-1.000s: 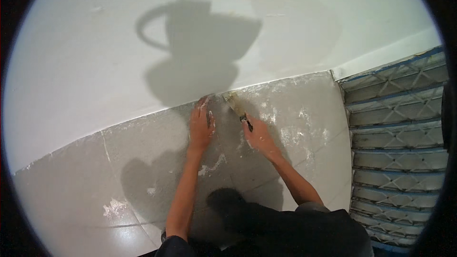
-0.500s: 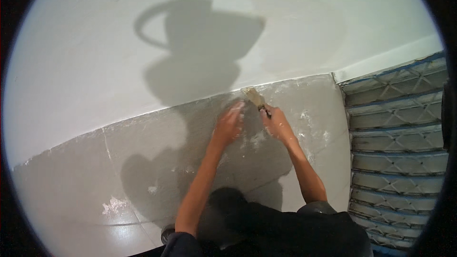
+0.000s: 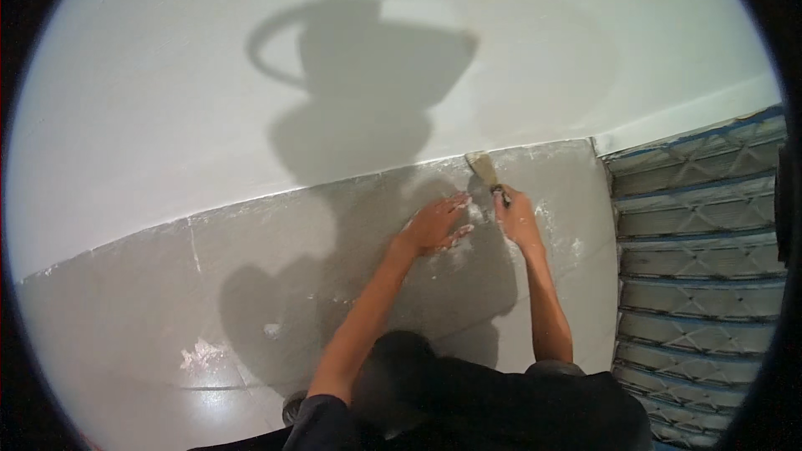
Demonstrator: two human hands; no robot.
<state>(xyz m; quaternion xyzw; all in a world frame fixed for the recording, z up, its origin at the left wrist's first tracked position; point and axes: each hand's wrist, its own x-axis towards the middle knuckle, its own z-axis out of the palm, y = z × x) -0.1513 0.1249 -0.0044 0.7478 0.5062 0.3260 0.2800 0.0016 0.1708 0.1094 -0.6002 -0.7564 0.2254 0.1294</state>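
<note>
Scraper [image 3: 481,169] and hands [image 3: 435,226] [image 3: 517,217] now farther right

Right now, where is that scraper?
In the head view, the scraper is right of centre, held in the right hand, its far end by the line where the grey floor meets the white wall.

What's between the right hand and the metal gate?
In the head view, between the right hand, gripping the scraper, and the metal gate lies only floor with white smears; no object shows there.
</note>
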